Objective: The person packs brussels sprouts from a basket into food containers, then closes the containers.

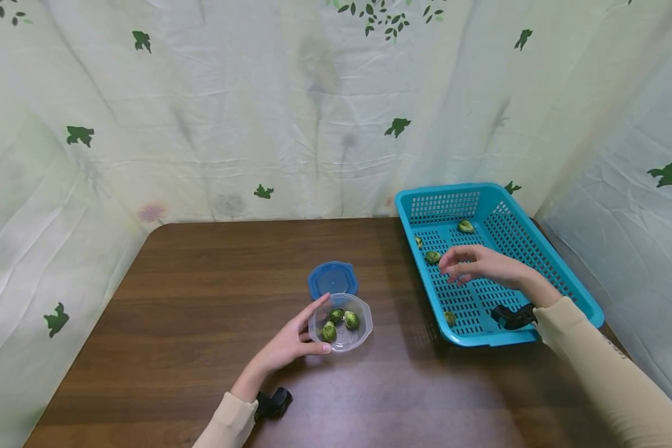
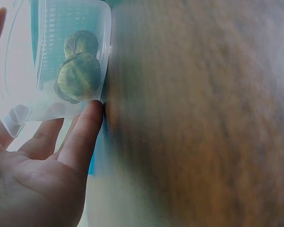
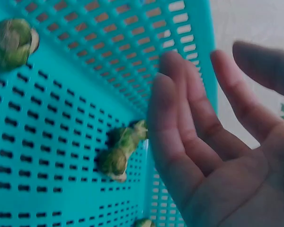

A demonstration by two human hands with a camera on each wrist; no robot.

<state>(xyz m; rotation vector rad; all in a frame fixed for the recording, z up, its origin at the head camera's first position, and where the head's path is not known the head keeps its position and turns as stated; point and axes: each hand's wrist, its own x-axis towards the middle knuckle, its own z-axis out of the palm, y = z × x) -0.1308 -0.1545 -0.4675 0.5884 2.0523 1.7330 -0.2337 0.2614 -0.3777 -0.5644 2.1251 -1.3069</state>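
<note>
On the table's middle stands a clear plastic container (image 1: 360, 339) with Brussels sprouts (image 1: 328, 331) inside. My left hand (image 1: 291, 342) grips it from the left, thumb at the near side and fingers at the far side. The left wrist view shows that hand (image 2: 42, 175) against the container wall (image 2: 49, 101), two sprouts (image 2: 79, 78) visible through it. My right hand (image 1: 484, 266) hovers over a blue plastic basket (image 1: 554, 277), fingers loosely bent and holding nothing. Several sprouts (image 1: 466, 226) lie in the basket, and in the right wrist view some (image 3: 118, 153) appear beyond the fingers (image 3: 165, 118).
A blue lid (image 1: 330, 279) lies just behind the container, partly overlapped by it. The basket stands at the right side of the brown table (image 1: 218, 286). A pale leaf-patterned cloth (image 1: 291, 124) hangs behind the table and along its sides.
</note>
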